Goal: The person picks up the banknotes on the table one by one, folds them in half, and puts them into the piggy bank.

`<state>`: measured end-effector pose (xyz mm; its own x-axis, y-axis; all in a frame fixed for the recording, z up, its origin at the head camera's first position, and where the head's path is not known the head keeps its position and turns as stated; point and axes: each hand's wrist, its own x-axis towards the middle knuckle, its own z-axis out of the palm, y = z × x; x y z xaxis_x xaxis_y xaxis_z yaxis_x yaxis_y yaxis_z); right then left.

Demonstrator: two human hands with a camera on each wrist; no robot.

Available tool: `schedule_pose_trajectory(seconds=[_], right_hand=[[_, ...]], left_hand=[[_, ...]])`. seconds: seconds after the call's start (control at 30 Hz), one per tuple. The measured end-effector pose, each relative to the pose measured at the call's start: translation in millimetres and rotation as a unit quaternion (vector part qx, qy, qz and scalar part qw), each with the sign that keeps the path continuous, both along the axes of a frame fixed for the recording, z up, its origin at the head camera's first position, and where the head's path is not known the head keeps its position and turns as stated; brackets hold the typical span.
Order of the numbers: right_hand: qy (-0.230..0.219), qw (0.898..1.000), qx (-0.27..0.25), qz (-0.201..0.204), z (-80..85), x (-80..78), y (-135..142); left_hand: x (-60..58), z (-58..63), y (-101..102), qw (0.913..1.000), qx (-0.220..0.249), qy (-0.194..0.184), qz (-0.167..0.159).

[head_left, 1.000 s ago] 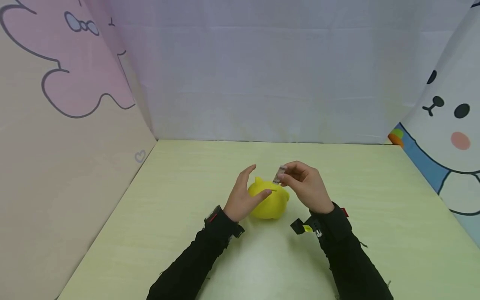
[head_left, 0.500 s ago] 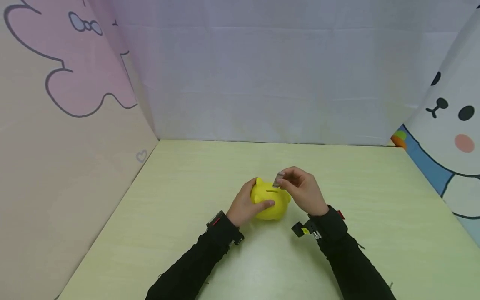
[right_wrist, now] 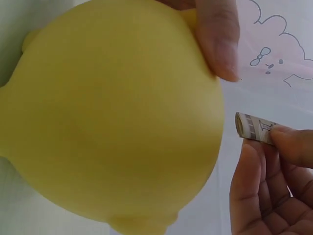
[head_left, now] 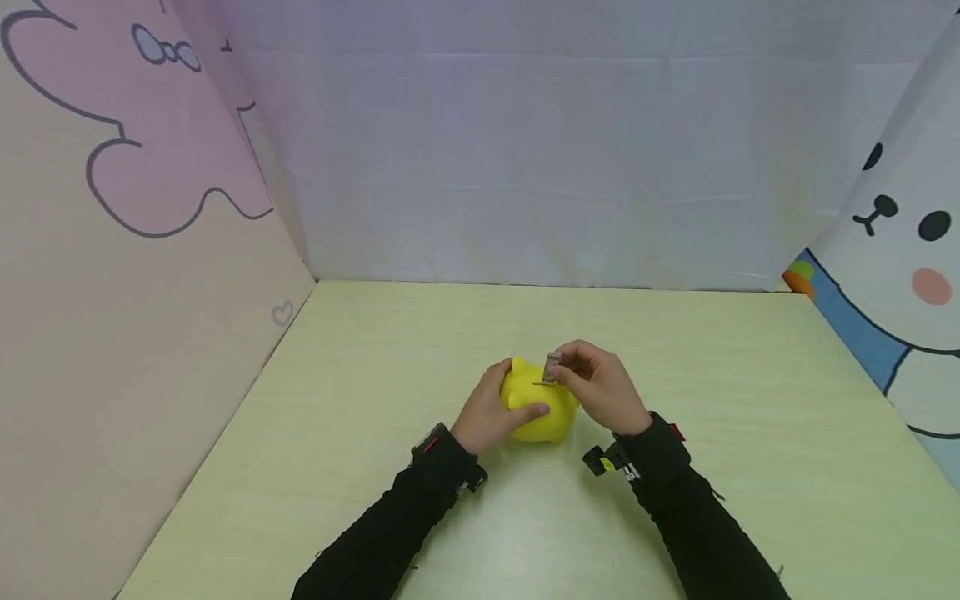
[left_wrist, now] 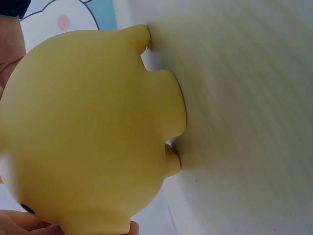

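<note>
A yellow piggy bank (head_left: 536, 414) stands on its short feet, with a narrow slot (head_left: 538, 384) in its top. My left hand (head_left: 491, 413) grips it from the left, thumb across the near side and fingers round the far side. Above the slot, my right hand (head_left: 600, 387) pinches a small folded banknote (right_wrist: 255, 128) between thumb and fingers. In the right wrist view the banknote's end points toward the bank's top with a small gap between them. Up close in the left wrist view, the bank's feet (left_wrist: 168, 105) rest on the table, and its snout is partly cut off below.
The pale yellow-green table (head_left: 360, 500) stretches out around the hands. A white cloth backdrop (head_left: 525, 167) hangs along its far edge. Side panels with a pink cartoon figure (head_left: 180, 167) and a white one (head_left: 900, 275) flank it.
My left hand has closed in from a spread pose and now grips the piggy bank. The right hand has lowered the banknote leftward, down to the slot.
</note>
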<state>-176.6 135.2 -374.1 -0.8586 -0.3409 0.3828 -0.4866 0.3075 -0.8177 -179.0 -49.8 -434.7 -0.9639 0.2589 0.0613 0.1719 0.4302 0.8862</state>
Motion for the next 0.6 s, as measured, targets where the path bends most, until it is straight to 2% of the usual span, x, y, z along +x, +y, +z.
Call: schedule_pose_trajectory(seconds=[0.13, 0.37, 0.6], right_hand=[[-0.007, 1.000, 0.011, 0.001, 5.4, 3.9, 0.2], [0.007, 1.000, 0.021, -0.005, -25.1, -15.0, 7.0], [0.025, 0.999, 0.038, -0.020, -25.6, -15.3, 6.1]], left_hand=[[-0.6, -1.7, 0.7, 1.0000, 0.002, 0.003, -0.001], [-1.3, -3.4, 0.0, 1.0000, 0.004, 0.007, 0.000], [-1.8, -2.9, 0.6, 1.0000, -0.002, 0.006, 0.002]])
